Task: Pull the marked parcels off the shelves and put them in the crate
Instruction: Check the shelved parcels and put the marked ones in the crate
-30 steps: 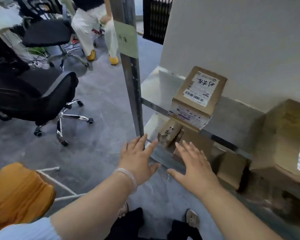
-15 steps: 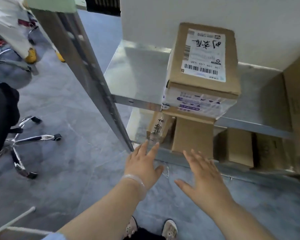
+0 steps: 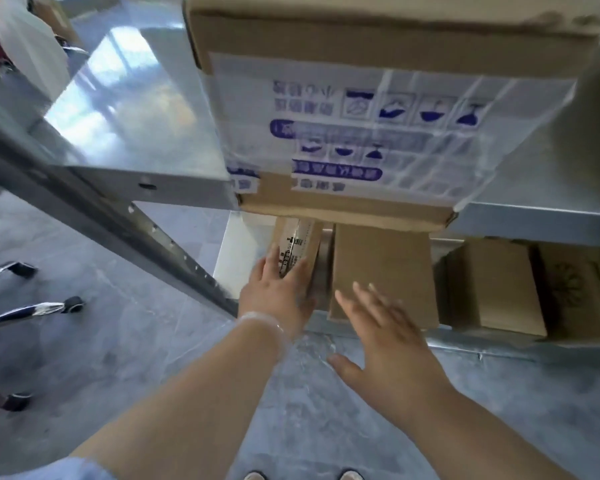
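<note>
Upper shelf: bright grey sheet-metal shelf panel, smooth and glossy, mirroring window light.
Upright: dull grey perforated metal post, matt.
Large parcel: big brown cardboard box, matt; front face is white paper printed in blue under clear glossy tape (tape wrinkled at the right end).
Narrow parcel: slim brown cardboard box with white paper label, matt.
Plain parcel: plain brown cardboard box, matt and smooth.
Floor: grey stone-look floor, smooth, soft sheen.
Chair base: chromed metal chair legs, mirror-bright.
Wristband: translucent plastic band, glossy.
Sleeve: pale blue cloth sleeve, matt.
</note>
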